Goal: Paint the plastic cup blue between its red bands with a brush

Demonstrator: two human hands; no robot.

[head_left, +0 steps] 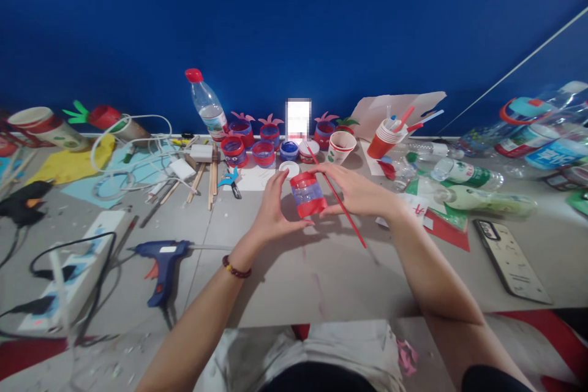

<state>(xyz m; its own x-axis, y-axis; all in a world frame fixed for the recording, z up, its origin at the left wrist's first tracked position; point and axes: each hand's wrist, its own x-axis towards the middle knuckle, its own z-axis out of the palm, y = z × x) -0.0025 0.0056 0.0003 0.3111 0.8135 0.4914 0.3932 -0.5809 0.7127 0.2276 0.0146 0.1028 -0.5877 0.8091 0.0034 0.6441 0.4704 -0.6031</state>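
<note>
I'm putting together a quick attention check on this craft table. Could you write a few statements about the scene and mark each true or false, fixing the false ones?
1. The red-and-purple container is between the left hand and the right hand. True.
2. The blue glue gun is in the right hand. False: the blue glue gun lies on the table, off to the left.
3. The thin red stick is held in the right hand. True.
4. The phone stands against the blue wall. False: the phone lies on the table, at the right.
5. The tall clear bottle has a red cap. True.
</note>
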